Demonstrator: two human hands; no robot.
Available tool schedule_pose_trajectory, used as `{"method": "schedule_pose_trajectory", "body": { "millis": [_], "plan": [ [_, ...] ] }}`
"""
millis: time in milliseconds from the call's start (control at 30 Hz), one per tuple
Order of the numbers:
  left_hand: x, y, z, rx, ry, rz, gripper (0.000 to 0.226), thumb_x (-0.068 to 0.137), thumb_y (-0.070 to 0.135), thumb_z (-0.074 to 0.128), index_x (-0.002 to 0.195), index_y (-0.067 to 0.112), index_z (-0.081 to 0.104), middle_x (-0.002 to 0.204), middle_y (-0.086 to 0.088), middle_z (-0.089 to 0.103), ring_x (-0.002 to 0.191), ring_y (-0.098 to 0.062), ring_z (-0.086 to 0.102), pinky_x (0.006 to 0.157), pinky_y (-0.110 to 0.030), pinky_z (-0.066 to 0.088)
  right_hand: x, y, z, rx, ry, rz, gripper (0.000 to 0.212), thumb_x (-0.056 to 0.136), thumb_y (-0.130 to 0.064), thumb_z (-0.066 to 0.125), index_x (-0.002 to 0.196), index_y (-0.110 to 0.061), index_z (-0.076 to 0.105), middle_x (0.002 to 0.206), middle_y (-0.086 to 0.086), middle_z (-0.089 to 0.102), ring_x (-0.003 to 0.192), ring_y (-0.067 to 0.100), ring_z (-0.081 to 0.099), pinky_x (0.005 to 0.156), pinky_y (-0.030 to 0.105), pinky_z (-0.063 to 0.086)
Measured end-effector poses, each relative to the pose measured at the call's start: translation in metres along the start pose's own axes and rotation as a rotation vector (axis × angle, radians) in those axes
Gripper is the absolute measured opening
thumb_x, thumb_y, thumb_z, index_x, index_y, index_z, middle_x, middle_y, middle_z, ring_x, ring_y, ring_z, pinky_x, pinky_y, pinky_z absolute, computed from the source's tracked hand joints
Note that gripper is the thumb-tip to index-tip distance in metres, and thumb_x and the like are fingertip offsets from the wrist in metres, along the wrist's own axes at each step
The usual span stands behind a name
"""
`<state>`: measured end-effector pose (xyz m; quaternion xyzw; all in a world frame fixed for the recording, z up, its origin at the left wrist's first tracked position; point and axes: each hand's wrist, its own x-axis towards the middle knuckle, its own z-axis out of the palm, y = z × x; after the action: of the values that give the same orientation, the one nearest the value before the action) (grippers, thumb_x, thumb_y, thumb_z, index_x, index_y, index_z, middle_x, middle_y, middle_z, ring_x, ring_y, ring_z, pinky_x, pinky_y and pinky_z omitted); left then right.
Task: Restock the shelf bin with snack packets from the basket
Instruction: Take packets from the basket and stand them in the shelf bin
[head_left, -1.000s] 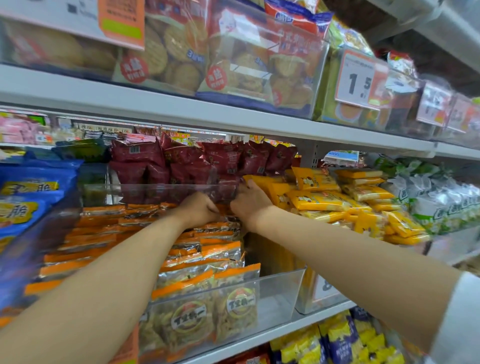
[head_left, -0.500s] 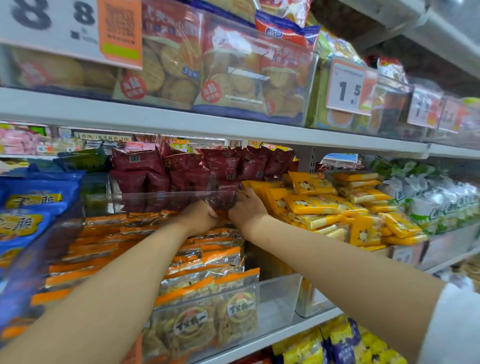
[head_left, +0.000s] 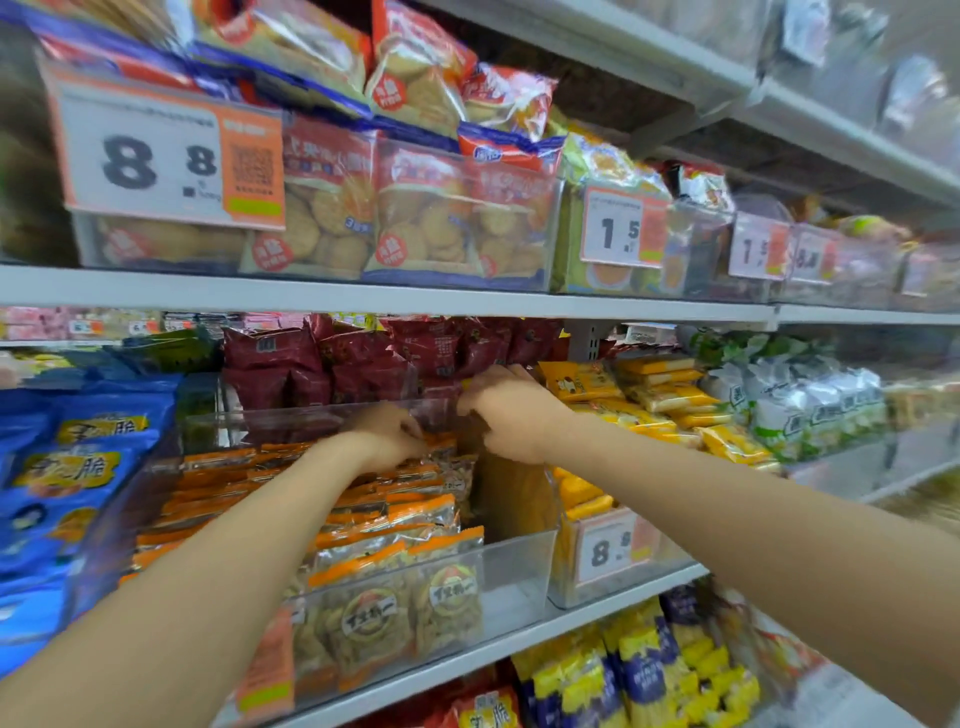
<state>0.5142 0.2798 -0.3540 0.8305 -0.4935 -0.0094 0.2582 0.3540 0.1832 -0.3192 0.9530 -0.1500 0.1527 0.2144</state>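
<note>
The clear shelf bin (head_left: 519, 577) on the middle shelf holds rows of orange-topped snack packets (head_left: 395, 519). Both my arms reach to its back end. My left hand (head_left: 387, 434) lies palm down on the rearmost packets, its fingers curled round the edge of one. My right hand (head_left: 511, 415) is at the bin's back right corner with curled fingers; what they hold is hidden. A strip at the bin's front right has no packets. The basket is out of view.
Dark red packets (head_left: 363, 364) are stacked behind the bin. Blue bags (head_left: 78, 467) sit to its left, and a bin of yellow packets (head_left: 649, 400) with a price tag (head_left: 608, 551) to its right. The shelf above (head_left: 363, 299) carries biscuit bins.
Both hands stay at the back of the bin and have drawn a little apart. My view has tilted up, showing more of the upper shelf.
</note>
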Motion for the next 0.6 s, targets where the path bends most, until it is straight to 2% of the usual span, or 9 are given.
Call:
{"method": "schedule_pose_trajectory", "body": {
  "millis": [100, 200, 300, 367, 400, 500, 600],
  "plan": [
    [-0.028, 0.028, -0.004, -0.009, 0.086, -0.001, 0.012, 0.085, 0.029, 0.069, 0.082, 0.018, 0.065, 0.082, 0.003, 0.061, 0.077, -0.016, 0.057, 0.063, -0.026, 0.044, -0.036, 0.007, 0.0, 0.073, 0.145, 0.035, 0.034, 0.086, -0.014, 0.056, 0.119, -0.02, 0.06, 0.118, 0.005, 0.056, 0.114, 0.027, 0.047, 0.092, 0.038, 0.033],
    [-0.061, 0.059, 0.005, -0.027, 0.165, 0.058, 0.015, 0.08, 0.022, 0.067, 0.071, 0.02, 0.055, 0.071, 0.001, 0.059, 0.072, -0.021, 0.056, 0.062, -0.031, 0.043, -0.077, 0.006, 0.003, 0.2, 0.232, 0.068, 0.015, 0.089, -0.015, 0.056, 0.103, -0.013, 0.06, 0.104, 0.007, 0.055, 0.093, 0.029, 0.055, 0.071, 0.035, 0.035],
    [-0.09, 0.092, 0.028, -0.08, 0.131, 0.125, 0.02, 0.075, 0.019, 0.064, 0.063, 0.021, 0.05, 0.062, 0.002, 0.056, 0.063, -0.023, 0.057, 0.061, -0.034, 0.048, -0.119, 0.006, 0.018, 0.293, 0.296, 0.1, 0.004, 0.088, -0.014, 0.059, 0.09, -0.012, 0.059, 0.093, 0.004, 0.056, 0.078, 0.027, 0.057, 0.057, 0.036, 0.042],
    [-0.105, 0.112, 0.049, -0.102, 0.088, 0.191, 0.022, 0.076, 0.019, 0.065, 0.062, 0.022, 0.047, 0.061, 0.002, 0.054, 0.061, -0.023, 0.055, 0.059, -0.036, 0.048, -0.148, 0.01, 0.029, 0.33, 0.367, 0.118, 0.005, 0.084, -0.013, 0.064, 0.084, -0.012, 0.059, 0.085, 0.001, 0.054, 0.07, 0.023, 0.055, 0.049, 0.033, 0.038],
    [-0.111, 0.121, 0.06, -0.103, 0.06, 0.222, 0.023, 0.077, 0.019, 0.065, 0.063, 0.021, 0.047, 0.062, 0.002, 0.053, 0.061, -0.023, 0.052, 0.058, -0.037, 0.045, -0.162, 0.013, 0.032, 0.355, 0.38, 0.134, 0.007, 0.084, -0.013, 0.066, 0.083, -0.012, 0.059, 0.082, -0.002, 0.051, 0.068, 0.021, 0.052, 0.049, 0.032, 0.037],
    [-0.125, 0.143, 0.099, -0.113, -0.037, 0.238, 0.02, 0.08, 0.017, 0.063, 0.068, 0.015, 0.047, 0.065, -0.002, 0.05, 0.06, -0.023, 0.048, 0.056, -0.035, 0.038, -0.207, 0.025, 0.048, 0.411, 0.319, 0.226, 0.007, 0.087, -0.017, 0.063, 0.087, -0.016, 0.056, 0.082, -0.005, 0.047, 0.071, 0.018, 0.051, 0.058, 0.037, 0.047],
    [-0.137, 0.158, 0.145, -0.12, -0.111, 0.219, 0.021, 0.077, 0.017, 0.067, 0.063, 0.017, 0.05, 0.062, -0.001, 0.053, 0.061, -0.02, 0.051, 0.059, -0.034, 0.042, -0.258, 0.037, 0.08, 0.463, 0.247, 0.337, 0.008, 0.086, -0.02, 0.064, 0.089, -0.015, 0.058, 0.083, -0.003, 0.052, 0.075, 0.02, 0.054, 0.062, 0.036, 0.045]
  ]
}}
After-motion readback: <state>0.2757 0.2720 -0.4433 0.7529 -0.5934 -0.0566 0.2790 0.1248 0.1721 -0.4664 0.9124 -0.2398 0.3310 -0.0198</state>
